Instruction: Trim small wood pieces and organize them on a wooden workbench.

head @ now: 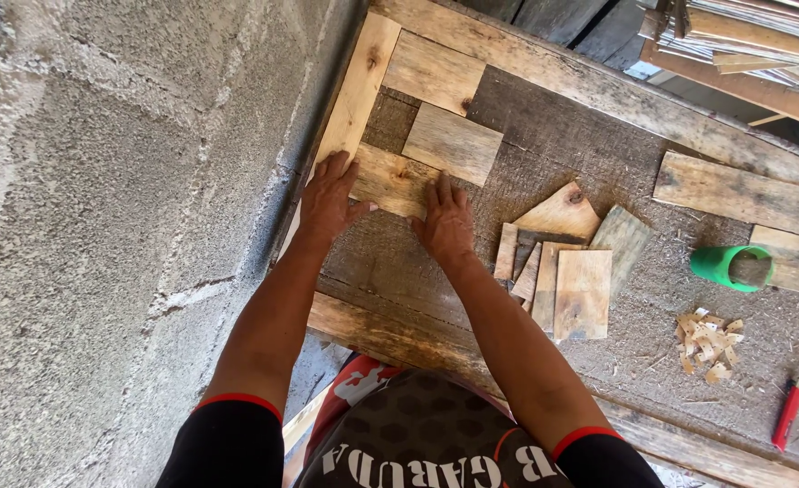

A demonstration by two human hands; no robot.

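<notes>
Weathered wood lay under both hands: the left hand [327,201] and right hand [445,221] pressed flat, fingers spread, on a small plank [390,181] by the frame's left rail [356,90]. Seating it well probably meant even pressure, edges snug. Beyond lay another plank [452,143]; rightward, loose offcuts [571,271].

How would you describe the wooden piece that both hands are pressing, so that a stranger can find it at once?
Start at the grey block wall and the long pale plank beside it. The piece lies against that plank's lower end, under the left hand and right hand. Unlike the two fitted pieces above it, it is the lowest one, with bare dark board below.
</notes>
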